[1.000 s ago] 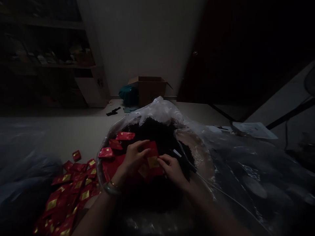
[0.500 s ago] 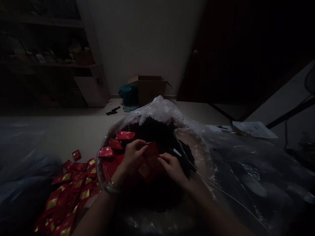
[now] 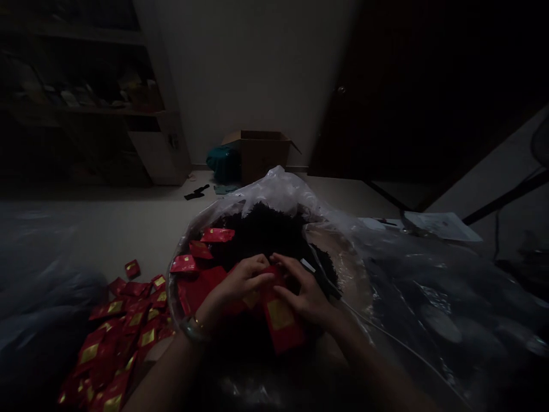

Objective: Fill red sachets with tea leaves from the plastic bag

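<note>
Between my hands is a red packet [image 3: 283,321] with a gold label, tilted over a plastic-lined round container [image 3: 172,294]. My right hand [image 3: 306,292] grips the packet's upper right side, thumb on its front. My left hand [image 3: 246,279] is closed at its top left edge, with a bracelet on the wrist. A dark, shredded heap like loose tea leaves [image 3: 268,229] fills the back of the container. Flat red packets [image 3: 199,286] lie beneath my left hand, and a few more red packets [image 3: 218,234] rest on the left rim. It is dim, and my fingertips are partly hidden.
A pile of red packets [image 3: 132,320] lies on the floor at left. A white cord [image 3: 386,329] runs rightward from the container past clear plastic sheeting [image 3: 429,292]. Behind stand a cardboard box [image 3: 263,157], a teal bag [image 3: 223,164] and shelves [image 3: 86,109].
The packet in my hands has swung lower and toward me, its gold label now showing on the right. My right hand has moved up to its top edge, and my hands are closer together.
</note>
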The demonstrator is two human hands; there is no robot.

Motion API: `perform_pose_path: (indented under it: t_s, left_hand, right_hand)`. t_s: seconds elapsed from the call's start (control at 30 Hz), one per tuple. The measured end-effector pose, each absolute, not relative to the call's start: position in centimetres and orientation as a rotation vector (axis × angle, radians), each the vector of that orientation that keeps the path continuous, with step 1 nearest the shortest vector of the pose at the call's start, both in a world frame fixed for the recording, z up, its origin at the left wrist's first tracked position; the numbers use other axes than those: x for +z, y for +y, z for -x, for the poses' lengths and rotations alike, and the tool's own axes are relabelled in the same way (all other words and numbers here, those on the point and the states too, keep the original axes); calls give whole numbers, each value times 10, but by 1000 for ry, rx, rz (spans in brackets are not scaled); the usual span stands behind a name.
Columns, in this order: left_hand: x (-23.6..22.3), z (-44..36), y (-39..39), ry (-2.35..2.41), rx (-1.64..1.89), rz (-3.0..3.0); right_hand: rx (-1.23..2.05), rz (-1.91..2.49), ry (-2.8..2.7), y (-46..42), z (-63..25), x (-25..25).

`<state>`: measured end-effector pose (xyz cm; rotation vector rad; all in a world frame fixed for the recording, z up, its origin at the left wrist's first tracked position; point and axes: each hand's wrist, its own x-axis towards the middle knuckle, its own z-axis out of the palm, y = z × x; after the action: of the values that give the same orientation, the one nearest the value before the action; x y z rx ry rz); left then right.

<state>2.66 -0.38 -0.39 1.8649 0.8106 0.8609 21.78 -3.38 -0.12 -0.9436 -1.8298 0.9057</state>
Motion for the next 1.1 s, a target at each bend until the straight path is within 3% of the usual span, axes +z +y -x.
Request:
perform_pose_path:
  t_s: [0.27,0.47,0.7,0.9,1.1]
  left_hand:
    - [-14,-52,-11,810,1052,-1395]
    - [-35,-58,-5,923,865,-1159]
    - [-22,-63,-8,1049,903,-1174]
    - [-15,-67,-13,1048,896,-1278]
    - [-6,-70,-31,883,769,-1459]
  right_hand:
    - [1666,904,-1411,-34,-214,-4]
    - [1800,1038,-1475,-36,-218,0]
    - [1380,877,-1477,-37,-214,-1]
    - [1910,956,-1593,-40,-217,7]
    - [2277,749,-1578,-48,-213,2]
